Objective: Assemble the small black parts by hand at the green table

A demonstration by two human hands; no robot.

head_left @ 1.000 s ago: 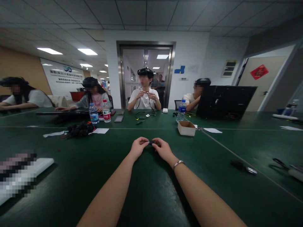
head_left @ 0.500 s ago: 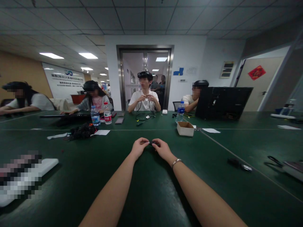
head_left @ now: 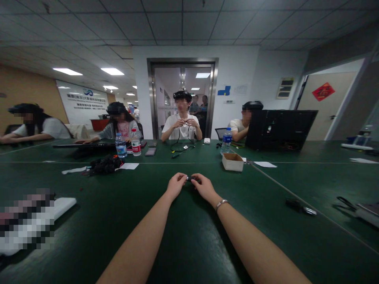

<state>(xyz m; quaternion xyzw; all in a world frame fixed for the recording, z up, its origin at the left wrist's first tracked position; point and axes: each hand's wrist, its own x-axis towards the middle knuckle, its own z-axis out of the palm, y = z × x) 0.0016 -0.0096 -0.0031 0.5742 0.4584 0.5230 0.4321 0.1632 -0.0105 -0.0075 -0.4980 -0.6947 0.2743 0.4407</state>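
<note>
Between my fingertips is a small dark object [head_left: 189, 178] with a light, shiny end on its left; its kind is too small to make out. My left hand [head_left: 176, 185] pinches the light end. My right hand [head_left: 203, 187] grips the dark end between thumb and fingers, and a silver bracelet [head_left: 221, 204] circles that wrist. Both hands are just above or on the dark green table [head_left: 189, 236]; I cannot tell which. Fingers cover part of the object.
A small open cardboard box [head_left: 232, 162] stands ahead to the right. A dark object with a shiny end [head_left: 301, 206] lies at right. Dark cables [head_left: 105, 164] and bottles [head_left: 121, 145] are at left. Across sits a person [head_left: 182, 122] holding a cable; a black monitor [head_left: 281, 129] stands right.
The fingers have shifted slightly apart, and more of the object's light end shows. The whole view has moved slightly.
</note>
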